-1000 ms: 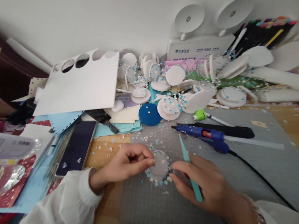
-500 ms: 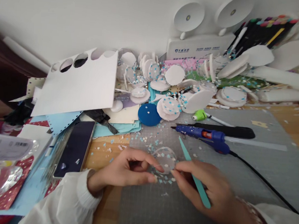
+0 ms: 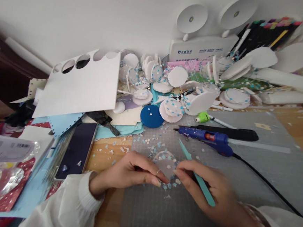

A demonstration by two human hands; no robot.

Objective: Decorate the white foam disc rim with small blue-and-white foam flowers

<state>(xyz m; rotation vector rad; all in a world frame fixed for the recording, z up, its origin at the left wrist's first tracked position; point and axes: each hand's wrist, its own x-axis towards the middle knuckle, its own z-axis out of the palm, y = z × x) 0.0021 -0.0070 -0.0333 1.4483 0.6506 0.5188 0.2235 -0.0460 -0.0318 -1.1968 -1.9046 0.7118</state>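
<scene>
Your left hand (image 3: 133, 171) appears to pinch the near edge of a round, translucent disc (image 3: 162, 161) over the gray gridded cutting mat (image 3: 146, 211); your right fingertips close at its right edge, slim turquoise tweezers (image 3: 200, 183) tucked across that hand. Blue-and-white flowers dot its rim; loose ones (image 3: 147, 141) suggest it's unfinished.
</scene>
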